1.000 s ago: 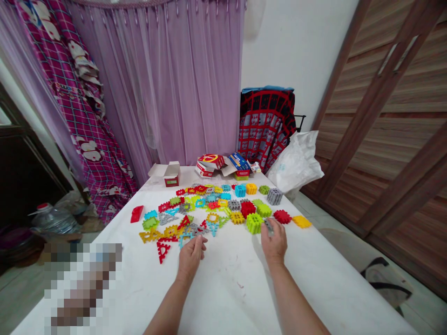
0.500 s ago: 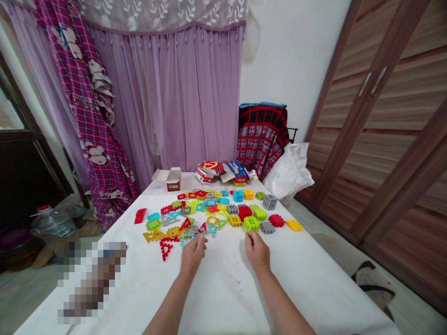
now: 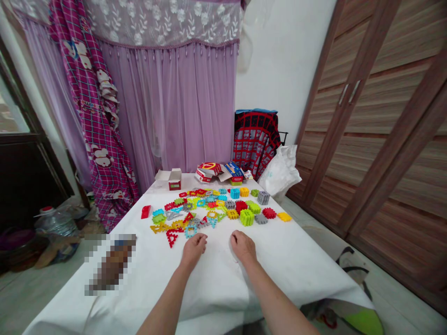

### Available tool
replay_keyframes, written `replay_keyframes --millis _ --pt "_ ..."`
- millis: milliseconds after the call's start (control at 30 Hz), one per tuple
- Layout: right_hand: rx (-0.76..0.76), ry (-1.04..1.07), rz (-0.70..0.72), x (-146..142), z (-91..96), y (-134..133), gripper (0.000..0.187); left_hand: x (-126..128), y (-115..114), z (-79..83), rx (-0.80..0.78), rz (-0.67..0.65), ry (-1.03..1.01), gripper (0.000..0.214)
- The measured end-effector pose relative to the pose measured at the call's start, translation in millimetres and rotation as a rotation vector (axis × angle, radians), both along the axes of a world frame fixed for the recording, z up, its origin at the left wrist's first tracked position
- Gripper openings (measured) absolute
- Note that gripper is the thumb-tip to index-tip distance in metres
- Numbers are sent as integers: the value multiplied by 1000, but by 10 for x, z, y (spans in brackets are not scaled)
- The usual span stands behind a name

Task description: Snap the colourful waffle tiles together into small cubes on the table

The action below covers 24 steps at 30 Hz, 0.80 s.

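Note:
My left hand [image 3: 194,247] rests on the white tabletop with its fingers curled in, and nothing shows in it. Just beyond its fingers lies a light-blue square frame piece [image 3: 190,231], near a red triangle piece [image 3: 171,238]. My right hand [image 3: 243,245] is also curled closed on the table, with no object visible in it. Ahead of it stands a lime-green block of notched pieces [image 3: 247,217], apart from the fingers. Close by are a grey notched piece [image 3: 260,218], a yellow stack [image 3: 232,214] and a dark red stack [image 3: 240,206].
Many loose coloured interlocking pieces spread over the middle of the table [image 3: 139,279]. Opened boxes, one red [image 3: 208,171] and one blue [image 3: 233,171], lie at the far edge beside a small carton [image 3: 175,180]. A blurred object [image 3: 113,265] lies at the left.
My right hand has drawn back and leftward from the lime-green block, which stays on the table. My left hand has barely moved. The view has turned slightly.

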State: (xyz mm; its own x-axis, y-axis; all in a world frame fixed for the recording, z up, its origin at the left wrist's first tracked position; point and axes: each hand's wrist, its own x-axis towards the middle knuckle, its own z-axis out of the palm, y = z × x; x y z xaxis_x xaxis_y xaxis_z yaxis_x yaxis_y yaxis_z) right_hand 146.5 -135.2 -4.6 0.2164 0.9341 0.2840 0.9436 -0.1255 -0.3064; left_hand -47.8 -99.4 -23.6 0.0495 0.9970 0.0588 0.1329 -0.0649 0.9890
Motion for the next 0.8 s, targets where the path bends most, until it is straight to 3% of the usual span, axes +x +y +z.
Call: replay_keyframes --millis 400,800 --pt "21 2 -58 -33 12 -25 22 -85 -62 95 -85 -11 -138 37" --pt "-36 -4 -101 -26 19 65 24 -41 -33 95 -161 13 -105 27"
